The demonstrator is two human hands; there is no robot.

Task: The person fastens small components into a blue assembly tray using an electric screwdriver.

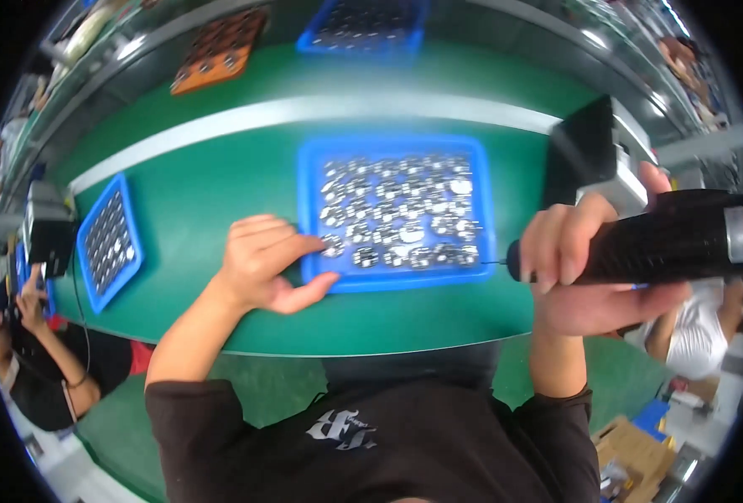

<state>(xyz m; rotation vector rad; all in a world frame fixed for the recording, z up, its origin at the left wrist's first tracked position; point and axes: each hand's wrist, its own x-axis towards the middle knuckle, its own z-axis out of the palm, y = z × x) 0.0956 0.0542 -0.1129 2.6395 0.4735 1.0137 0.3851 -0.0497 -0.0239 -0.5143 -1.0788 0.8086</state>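
Observation:
A blue tray (311, 205) lies in front of me with rows of small round silver-and-black metal parts (386, 210) in it. My left hand (264, 264) reaches over the tray's left edge. Its index fingertip is at the nearest left metal part (332, 246), and the thumb is spread apart near the tray's front-left corner. It grips nothing that I can see. On the right, my right hand (577, 251) is wrapped round a black electric screwdriver (673, 239). The screwdriver lies almost level, its thin bit (495, 262) pointing left at the tray's right edge.
A smaller-looking blue tray of parts (137, 243) lies at the left. At the back are an orange tray (189, 84) and another blue tray (359, 50). A black box-shaped device (585, 147) stands at the right. People (61, 369) sit at either side.

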